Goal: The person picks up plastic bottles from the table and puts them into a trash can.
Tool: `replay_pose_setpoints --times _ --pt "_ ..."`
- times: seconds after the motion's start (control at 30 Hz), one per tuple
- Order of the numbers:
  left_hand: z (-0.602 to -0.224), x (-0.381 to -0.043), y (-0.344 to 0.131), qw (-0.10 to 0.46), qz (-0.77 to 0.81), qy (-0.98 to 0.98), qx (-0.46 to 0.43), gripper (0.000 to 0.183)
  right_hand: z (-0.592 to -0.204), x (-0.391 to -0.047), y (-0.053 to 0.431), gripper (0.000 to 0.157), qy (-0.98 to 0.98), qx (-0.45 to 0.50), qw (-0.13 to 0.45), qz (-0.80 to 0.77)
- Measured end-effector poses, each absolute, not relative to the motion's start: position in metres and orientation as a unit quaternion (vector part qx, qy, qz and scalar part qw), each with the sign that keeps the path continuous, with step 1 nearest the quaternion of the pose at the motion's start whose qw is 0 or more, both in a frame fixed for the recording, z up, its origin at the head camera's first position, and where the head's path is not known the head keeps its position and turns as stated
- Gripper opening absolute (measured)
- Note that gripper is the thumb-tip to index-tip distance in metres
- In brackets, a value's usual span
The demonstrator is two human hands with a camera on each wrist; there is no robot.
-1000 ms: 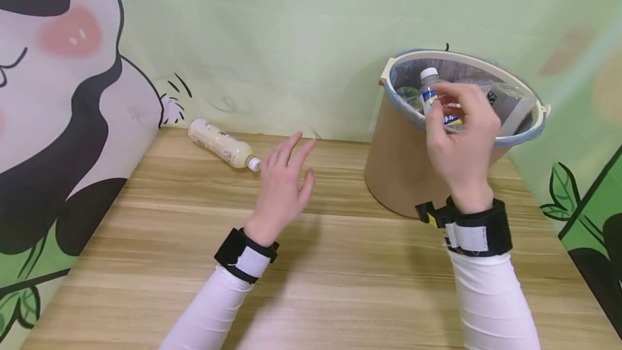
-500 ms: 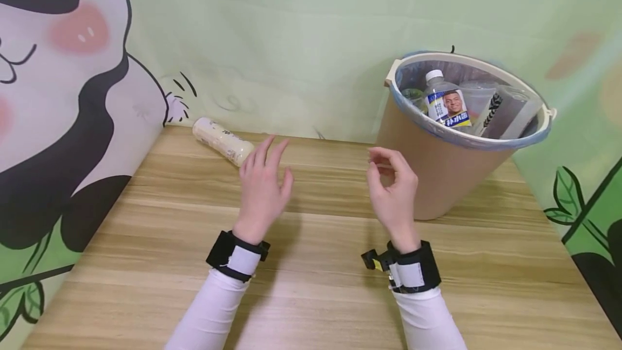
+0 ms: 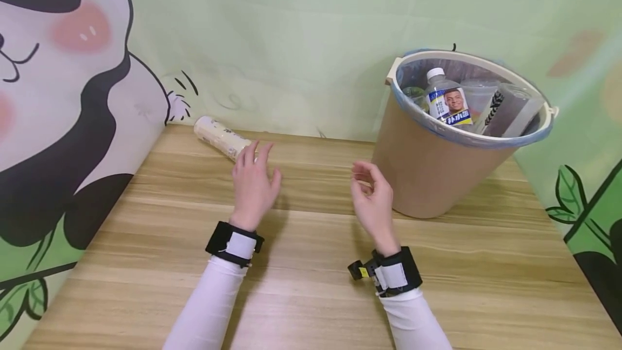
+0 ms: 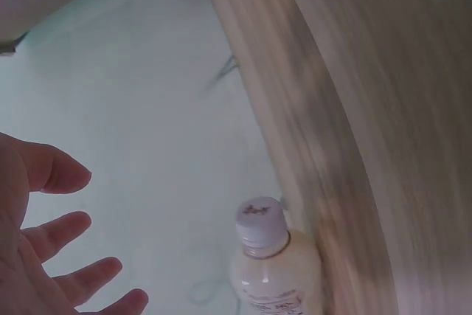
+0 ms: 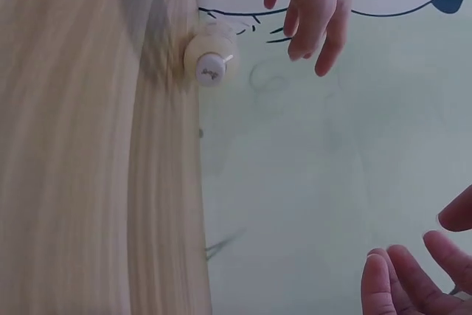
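Note:
A cream-coloured bottle with a white cap [image 4: 262,223] lies on its side on the table near the back wall. In the head view, my left hand [image 3: 254,188] hangs in front of the bottle [image 3: 221,136] and hides its cap end. The left wrist view shows a gap between the bottle and my spread left fingers [image 4: 63,234]. My right hand [image 3: 374,199], fingers loosely bent and holding nothing, is left of a brown bin [image 3: 437,172]. In the right wrist view the bottle [image 5: 210,60] appears far from my right fingers [image 5: 405,278].
Inside the bin's blue liner [image 3: 529,138] stand a clear bottle with a blue and white label [image 3: 449,104] and clear plastic cups [image 3: 515,109]. A printed cloth wall [image 3: 291,58] borders the wooden table [image 3: 311,285] at the back.
My right hand has come down and left from the bin's mouth, uncovering the labelled bottle inside. My left hand has shifted left, now overlapping the lying bottle's cap end in the head view.

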State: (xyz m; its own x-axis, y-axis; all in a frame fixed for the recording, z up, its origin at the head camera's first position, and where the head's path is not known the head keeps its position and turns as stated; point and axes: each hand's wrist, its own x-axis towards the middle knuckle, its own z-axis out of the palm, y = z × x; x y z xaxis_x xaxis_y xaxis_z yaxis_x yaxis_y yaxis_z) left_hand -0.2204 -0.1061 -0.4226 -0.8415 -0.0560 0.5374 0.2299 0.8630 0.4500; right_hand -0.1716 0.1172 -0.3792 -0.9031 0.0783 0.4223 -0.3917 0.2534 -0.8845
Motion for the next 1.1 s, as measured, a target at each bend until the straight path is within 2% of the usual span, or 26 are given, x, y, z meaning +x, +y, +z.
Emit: replay_pose_setpoints --times 0.23,0.53,0.63,0.83,1.1 --pt "-0.424 -0.247 -0.125 0.254 -0.257 -0.932 -0.013 0.052 -0.382 -0.172 0.113 0.029 -0.762 0.082 0.145 0.626" --pt "-0.423 -0.284 -0.153 0.206 -0.262 -0.940 0.071 0.056 -0.385 -0.173 0.112 0.029 -0.751 0.089 0.139 0.639" --pt "-0.425 -0.294 -0.160 0.174 -0.268 -0.941 0.110 0.058 -0.386 -0.172 0.111 0.029 -0.752 0.094 0.135 0.639" --pt "-0.429 -0.303 -0.166 0.114 -0.267 -0.946 0.145 0.060 -0.387 -0.172 0.110 0.030 -0.755 0.099 0.138 0.633" --pt "-0.434 -0.304 -0.165 0.061 -0.256 -0.956 0.129 0.058 -0.387 -0.174 0.114 0.031 -0.762 0.105 0.143 0.623"
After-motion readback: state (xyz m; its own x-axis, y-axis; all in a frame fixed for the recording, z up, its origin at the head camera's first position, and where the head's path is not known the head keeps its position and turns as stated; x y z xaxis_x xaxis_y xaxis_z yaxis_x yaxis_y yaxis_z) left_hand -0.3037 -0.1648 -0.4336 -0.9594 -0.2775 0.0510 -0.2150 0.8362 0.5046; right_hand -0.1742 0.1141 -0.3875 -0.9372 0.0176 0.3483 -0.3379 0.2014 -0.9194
